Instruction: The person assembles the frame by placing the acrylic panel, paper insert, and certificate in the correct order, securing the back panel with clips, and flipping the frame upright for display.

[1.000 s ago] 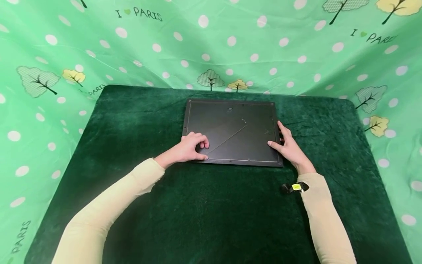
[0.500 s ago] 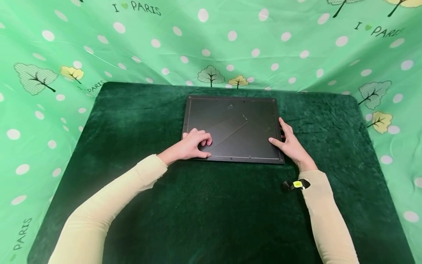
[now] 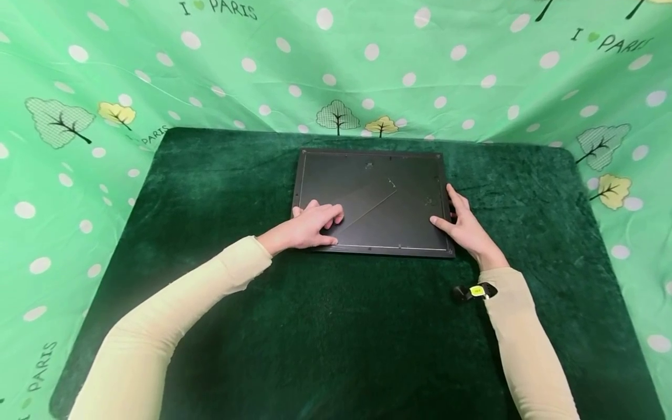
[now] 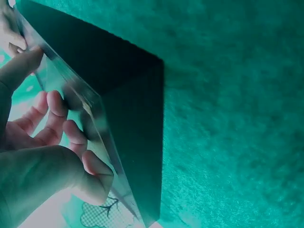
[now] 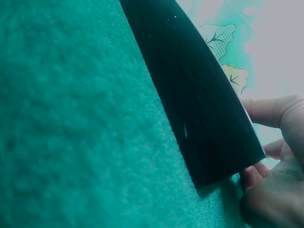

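Observation:
A flat black rectangular box (image 3: pixel 373 198) with a glossy top lies on the dark green cloth. A thin pale line (image 3: pixel 370 210) runs diagonally across its top. My left hand (image 3: pixel 312 224) holds the near left corner, thumb at the front edge and outer fingers at the left edge; its other fingers curl over the top. My right hand (image 3: pixel 467 230) grips the right side, thumb on the top rim and fingers along the side. In the left wrist view the dark side wall (image 4: pixel 133 109) shows below the left fingers. The right wrist view shows the front wall (image 5: pixel 199 104) and the right thumb (image 5: pixel 268 111).
The green velvet-like cloth (image 3: pixel 325 326) covers the table around the box. Behind and beside the table hangs a green curtain (image 3: pixel 252 35) with white dots and printed trees. A black strap with a yellow-green face (image 3: pixel 476 291) sits at the right sleeve.
The whole scene shifts slightly up in the head view. My left index and middle fingers straighten a little toward the right over the top. The right hand keeps its place on the box.

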Motion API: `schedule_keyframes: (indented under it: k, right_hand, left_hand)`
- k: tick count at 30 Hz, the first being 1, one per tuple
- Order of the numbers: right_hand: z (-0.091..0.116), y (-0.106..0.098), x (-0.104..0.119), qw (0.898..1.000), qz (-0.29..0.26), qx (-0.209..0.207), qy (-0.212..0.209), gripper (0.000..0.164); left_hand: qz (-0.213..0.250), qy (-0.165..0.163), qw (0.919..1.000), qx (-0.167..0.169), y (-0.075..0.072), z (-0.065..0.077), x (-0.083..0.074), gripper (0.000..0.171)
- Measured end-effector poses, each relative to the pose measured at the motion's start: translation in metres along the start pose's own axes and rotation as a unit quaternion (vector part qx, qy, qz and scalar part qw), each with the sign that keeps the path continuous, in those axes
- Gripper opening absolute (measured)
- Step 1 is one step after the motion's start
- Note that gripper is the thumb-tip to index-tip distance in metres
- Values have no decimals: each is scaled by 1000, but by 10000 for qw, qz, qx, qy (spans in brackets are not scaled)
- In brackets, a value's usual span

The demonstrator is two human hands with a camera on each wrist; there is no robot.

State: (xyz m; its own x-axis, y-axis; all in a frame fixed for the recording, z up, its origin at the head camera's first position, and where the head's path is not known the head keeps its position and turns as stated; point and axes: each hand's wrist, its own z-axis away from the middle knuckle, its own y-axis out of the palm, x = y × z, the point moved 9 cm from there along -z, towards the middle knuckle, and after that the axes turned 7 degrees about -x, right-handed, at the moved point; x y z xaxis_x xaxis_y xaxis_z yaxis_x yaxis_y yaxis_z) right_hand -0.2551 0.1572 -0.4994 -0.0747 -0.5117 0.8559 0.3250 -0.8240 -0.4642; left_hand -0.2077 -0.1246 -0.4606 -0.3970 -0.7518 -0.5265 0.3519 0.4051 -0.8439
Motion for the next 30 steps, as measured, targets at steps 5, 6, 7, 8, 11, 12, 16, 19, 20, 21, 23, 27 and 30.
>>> schedule_keyframes:
  k: [5,6,7,8,11,12,16,19,20,21,23,27,30]
  right_hand:
    - [-1,-2,3,10000,70,38,28,89]
    - [-1,-3,4,10000,69,31,39,89]
    - [-1,-3,4,10000,69,23,40,89]
    - [-1,-3,5,10000,63,12,31,89]
    - [-1,-2,5,10000,32,8,31,89]
    - [0,-1,5,10000,39,22,38,89]
    - [2,2,3,9999,44,49,106,89]
    - [3,3,2,9999,28,17,134,89]
    - [3,3,2,9999,27,7,136,89]
    - [3,3,2,9999,24,-3,143,89]
    - [2,3,2,9999,5,-8,157,89]
    - [1,2,2,9998,2,-34,176,89]
    - [0,2,0,9997,-74,-40,224,89]
  left_hand:
    - [-232,-236,9994,31,-1,-3,-4,40]
    - [-258,-316,9991,87,0,-4,-4,40]
    - [-276,-397,9987,150,0,-5,-4,41]
    - [-274,-462,9983,209,0,-6,-3,42]
    - [-150,-555,9981,214,-2,-8,2,48]
    - [-95,-538,9984,171,-3,-8,3,51]
    - [181,-407,9989,-126,-12,-3,12,61]
    - [376,-353,9981,-341,-23,5,19,57]
    - [460,-369,9974,-408,-27,7,22,54]
    - [542,-390,9967,-457,-32,9,25,50]
    - [751,-525,9946,-480,-39,12,31,44]
    - [1391,-903,9860,-194,-43,15,43,38]
    - [2104,-1189,9703,-151,-49,15,49,36]
